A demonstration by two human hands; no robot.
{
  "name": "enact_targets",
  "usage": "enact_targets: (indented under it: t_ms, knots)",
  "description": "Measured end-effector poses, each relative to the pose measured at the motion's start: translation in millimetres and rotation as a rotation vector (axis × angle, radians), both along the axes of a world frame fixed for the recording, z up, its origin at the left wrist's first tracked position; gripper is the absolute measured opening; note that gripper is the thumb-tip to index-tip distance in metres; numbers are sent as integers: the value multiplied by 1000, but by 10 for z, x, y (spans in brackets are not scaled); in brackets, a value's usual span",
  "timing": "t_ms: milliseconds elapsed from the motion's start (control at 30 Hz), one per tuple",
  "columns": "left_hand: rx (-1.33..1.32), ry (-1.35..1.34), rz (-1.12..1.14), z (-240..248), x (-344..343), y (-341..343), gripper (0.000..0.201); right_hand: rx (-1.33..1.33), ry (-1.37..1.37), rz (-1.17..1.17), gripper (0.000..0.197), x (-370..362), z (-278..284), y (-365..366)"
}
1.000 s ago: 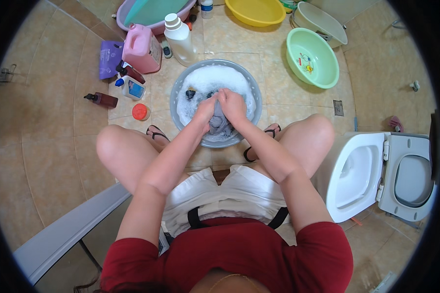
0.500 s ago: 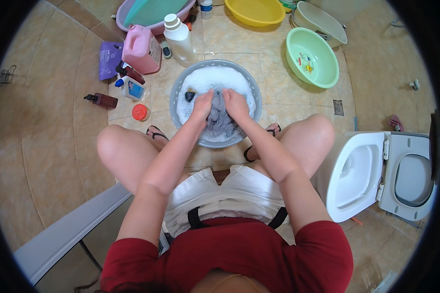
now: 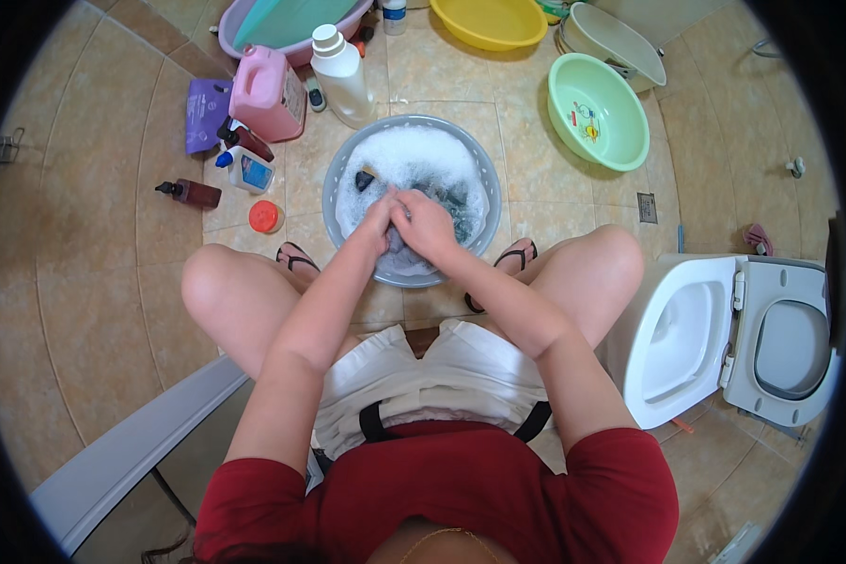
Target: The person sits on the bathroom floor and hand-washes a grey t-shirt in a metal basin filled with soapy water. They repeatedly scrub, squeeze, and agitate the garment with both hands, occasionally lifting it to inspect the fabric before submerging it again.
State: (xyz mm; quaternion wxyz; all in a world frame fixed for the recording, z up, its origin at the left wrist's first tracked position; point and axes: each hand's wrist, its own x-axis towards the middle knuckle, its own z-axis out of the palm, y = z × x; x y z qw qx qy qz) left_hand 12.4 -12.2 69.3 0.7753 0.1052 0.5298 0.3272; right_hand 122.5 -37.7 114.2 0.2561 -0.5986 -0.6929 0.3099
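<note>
I see the dark grey wet cloth (image 3: 397, 246) bunched at the six o'clock side of the round grey plastic basin (image 3: 340, 179), which sits on the tiled floor between my knees and is full of white suds (image 3: 414, 155). My left hand (image 3: 376, 224) and right hand (image 3: 426, 226) meet over it, both grips clenched on the cloth, knuckles touching. To do this scrub well, I judge the hands should keep the fabric low over the suds, rub one fold against another in short strokes, and turn the bundle so fresh parts come up, without letting water slop over the rim toward my sandals (image 3: 296, 258). Outward from the basin, a white plastic bottle (image 3: 340, 73) stands just beside its rim at eleven o'clock, a pink detergent jug (image 3: 265, 94) at ten, a small orange lid (image 3: 265, 216) at nine, a light green bowl (image 3: 599, 111) at two, and a white toilet (image 3: 691, 329) with its seat raised at four. What the cloth is I cannot tell: my hands cover most of it, and the foam hides the rest, along with other dark pieces (image 3: 456, 202) poking through the suds.
</note>
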Motion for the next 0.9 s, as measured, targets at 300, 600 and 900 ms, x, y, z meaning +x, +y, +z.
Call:
enact_targets:
  t_ms: [300, 600, 900]
  knots:
    - [69, -150, -20, -94, -68, 96, 38, 173, 30, 11, 20, -131, 222, -78]
    - [208, 176, -7, 270, 207, 13, 34, -165, -37, -265, 35, 318, -171, 334]
    - [266, 669, -277, -786, -99, 58, 33, -174, -396, 38, 29, 422, -618, 112]
